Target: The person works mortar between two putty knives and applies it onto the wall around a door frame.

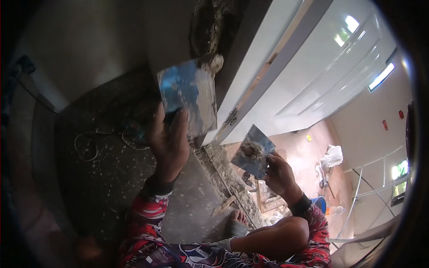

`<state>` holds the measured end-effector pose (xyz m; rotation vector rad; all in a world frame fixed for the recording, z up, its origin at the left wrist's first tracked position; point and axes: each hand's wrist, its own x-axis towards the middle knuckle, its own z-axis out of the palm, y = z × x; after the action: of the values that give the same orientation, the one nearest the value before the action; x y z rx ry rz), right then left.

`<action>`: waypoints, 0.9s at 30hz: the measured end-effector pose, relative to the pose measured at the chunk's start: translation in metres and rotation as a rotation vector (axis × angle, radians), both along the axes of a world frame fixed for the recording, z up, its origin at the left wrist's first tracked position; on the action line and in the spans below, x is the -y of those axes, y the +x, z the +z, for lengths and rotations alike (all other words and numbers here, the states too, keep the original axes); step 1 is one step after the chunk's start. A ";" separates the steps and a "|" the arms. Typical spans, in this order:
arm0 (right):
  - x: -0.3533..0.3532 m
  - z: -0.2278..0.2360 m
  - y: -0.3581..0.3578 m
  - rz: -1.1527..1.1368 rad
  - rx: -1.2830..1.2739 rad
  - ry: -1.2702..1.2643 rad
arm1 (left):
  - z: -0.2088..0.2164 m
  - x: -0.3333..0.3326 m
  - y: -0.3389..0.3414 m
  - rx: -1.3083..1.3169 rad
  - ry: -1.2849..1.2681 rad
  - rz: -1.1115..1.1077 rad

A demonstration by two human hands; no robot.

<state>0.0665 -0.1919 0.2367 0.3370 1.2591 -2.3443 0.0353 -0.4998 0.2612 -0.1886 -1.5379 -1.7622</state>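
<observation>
- Pinching: left hand (170, 147), thumb and fingers on the lower part of a broad metal plate (184, 91), paste-smeared, raised before the rough wall patch (213, 33); contact with the wall cannot be told.
- Right hand (280, 176): pinching a corner of a small metal plate (260, 139), lower and apart from the other; lump of paste (253, 152) on its face.
- Handling, as judged: small plate best kept level beneath the lump; broad plate best drawn at a shallow, steady angle, with modest loads.
- White door (308, 85): edge close beside the broad plate; limits rightward sweep, could get smeared.
- Broken floor strip (212, 163): uneven, just beside the sandalled foot (238, 218); footing needs care.
- Pale cable (87, 158): looped on the floor, left.
- Farther right: white bag (332, 156), blue bucket (319, 203).
</observation>
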 end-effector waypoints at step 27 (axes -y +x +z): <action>0.004 0.031 -0.010 0.067 -0.027 -0.109 | 0.087 -0.056 -0.090 -0.374 -0.810 0.755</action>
<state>0.0560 -0.1958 0.2682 0.2246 1.1313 -2.3564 -0.0543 -0.4434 0.3482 -0.2653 -1.6527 -0.4442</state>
